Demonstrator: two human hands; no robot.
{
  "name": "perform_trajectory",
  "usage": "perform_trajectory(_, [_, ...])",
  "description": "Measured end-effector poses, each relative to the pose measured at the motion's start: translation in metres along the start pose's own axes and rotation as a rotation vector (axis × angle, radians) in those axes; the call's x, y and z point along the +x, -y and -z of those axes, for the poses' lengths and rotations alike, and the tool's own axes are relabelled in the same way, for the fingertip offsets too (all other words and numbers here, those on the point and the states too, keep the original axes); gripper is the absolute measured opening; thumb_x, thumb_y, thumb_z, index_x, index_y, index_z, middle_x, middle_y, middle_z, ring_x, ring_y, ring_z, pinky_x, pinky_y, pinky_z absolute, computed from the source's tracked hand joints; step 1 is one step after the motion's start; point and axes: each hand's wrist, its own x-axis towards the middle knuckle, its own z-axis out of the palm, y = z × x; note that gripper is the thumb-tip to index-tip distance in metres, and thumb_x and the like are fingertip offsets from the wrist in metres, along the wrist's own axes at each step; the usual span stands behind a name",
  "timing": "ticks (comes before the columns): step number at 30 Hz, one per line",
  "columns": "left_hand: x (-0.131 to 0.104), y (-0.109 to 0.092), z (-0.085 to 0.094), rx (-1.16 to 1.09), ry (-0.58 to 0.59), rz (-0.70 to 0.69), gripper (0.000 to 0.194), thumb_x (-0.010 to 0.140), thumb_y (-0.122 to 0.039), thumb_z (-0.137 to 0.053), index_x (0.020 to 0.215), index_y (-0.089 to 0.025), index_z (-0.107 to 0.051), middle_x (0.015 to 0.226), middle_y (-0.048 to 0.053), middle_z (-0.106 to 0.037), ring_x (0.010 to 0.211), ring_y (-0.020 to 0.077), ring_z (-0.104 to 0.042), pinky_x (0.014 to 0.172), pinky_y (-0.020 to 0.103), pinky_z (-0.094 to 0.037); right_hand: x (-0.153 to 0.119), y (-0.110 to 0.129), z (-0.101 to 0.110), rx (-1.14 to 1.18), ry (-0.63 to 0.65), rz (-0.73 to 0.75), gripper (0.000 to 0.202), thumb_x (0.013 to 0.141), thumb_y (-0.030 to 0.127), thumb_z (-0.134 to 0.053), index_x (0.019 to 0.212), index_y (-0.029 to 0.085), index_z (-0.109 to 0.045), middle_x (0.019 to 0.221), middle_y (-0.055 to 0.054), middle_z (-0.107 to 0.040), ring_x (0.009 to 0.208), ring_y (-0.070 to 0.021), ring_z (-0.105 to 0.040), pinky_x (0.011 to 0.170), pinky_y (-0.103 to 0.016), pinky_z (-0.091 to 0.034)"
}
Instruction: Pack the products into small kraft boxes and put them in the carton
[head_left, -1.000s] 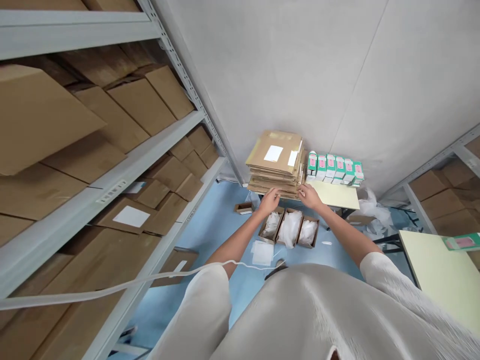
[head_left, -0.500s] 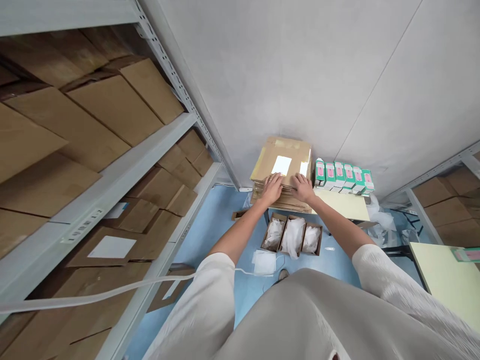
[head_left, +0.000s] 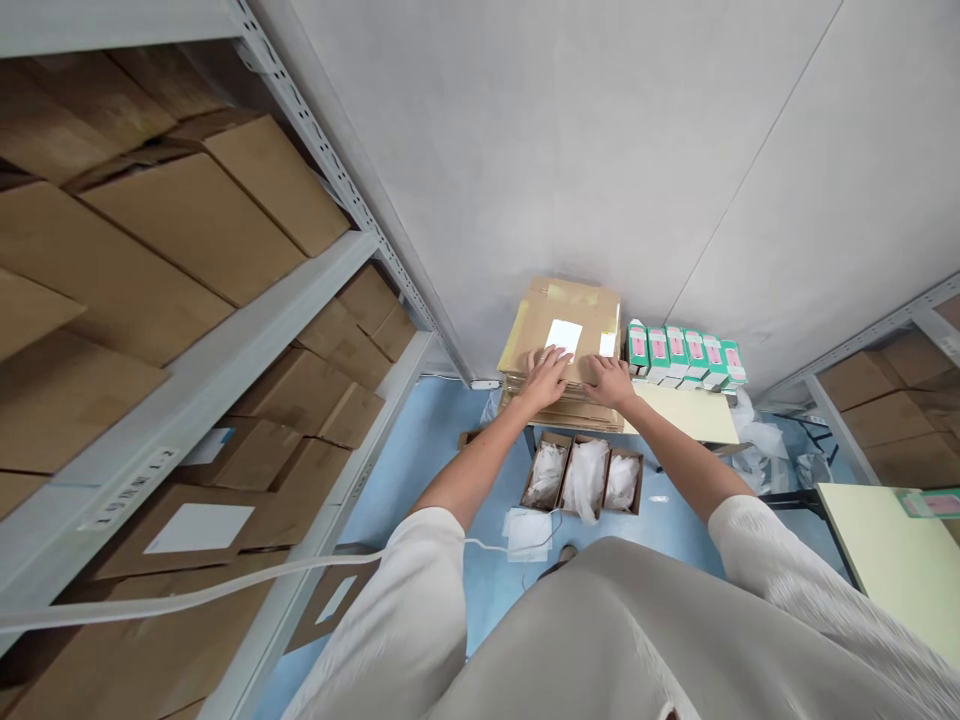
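A stack of flattened brown cardboard boxes (head_left: 559,312) stands on a small table against the white wall, with white labels on its top sheet. My left hand (head_left: 546,376) lies flat on the near edge of the top sheet, fingers spread, touching a white label. My right hand (head_left: 611,380) rests beside it on the same top sheet, fingers curled over the near edge. Whether either hand grips the sheet cannot be told.
Green and white small cartons (head_left: 686,350) stand in a row right of the stack on a pale yellow tabletop (head_left: 694,415). Three open boxes of white plastic bags (head_left: 585,478) sit on the blue floor below. Metal shelving (head_left: 225,370) full of cardboard boxes lines the left.
Both hands rose from the front of the stack onto its top sheet and slid slightly farther over it. The view tilted up a little.
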Motion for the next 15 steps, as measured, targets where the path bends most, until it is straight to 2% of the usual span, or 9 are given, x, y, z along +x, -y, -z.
perform_trajectory(4, [0.0, 0.0, 0.005, 0.002, 0.106, -0.075, 0.05, 0.096, -0.019, -0.059, 0.145, -0.025, -0.065, 0.146, 0.016, -0.066, 0.143, 0.0343, -0.057, 0.127, 0.051, -0.036, 0.003, 0.002, 0.002, -0.02, 0.005, -0.003, 0.07, 0.098, 0.052, -0.066, 0.157, 0.018, -0.052, 0.155, -0.02, -0.061, 0.138, -0.0412, -0.053, 0.113, -0.054, -0.038])
perform_trajectory(8, [0.001, -0.001, 0.009, 0.083, 0.184, -0.083, 0.043, 0.101, -0.02, -0.052, 0.142, -0.023, -0.064, 0.137, 0.017, -0.068, 0.135, 0.0333, -0.061, 0.12, 0.048, -0.044, 0.004, 0.002, 0.004, -0.046, 0.013, 0.011, 0.068, 0.097, 0.051, -0.067, 0.155, 0.017, -0.054, 0.153, -0.02, -0.063, 0.135, -0.0407, -0.055, 0.112, -0.053, -0.038])
perform_trajectory(15, [0.004, -0.003, 0.012, 0.092, 0.179, -0.065, 0.037, 0.1, -0.017, -0.054, 0.135, -0.025, -0.066, 0.134, 0.014, -0.069, 0.118, 0.0317, -0.071, 0.113, 0.046, -0.05, 0.003, 0.006, 0.009, -0.093, 0.023, 0.05, 0.064, 0.1, 0.048, -0.064, 0.155, 0.018, -0.054, 0.152, -0.02, -0.062, 0.133, -0.041, -0.055, 0.111, -0.052, -0.04])
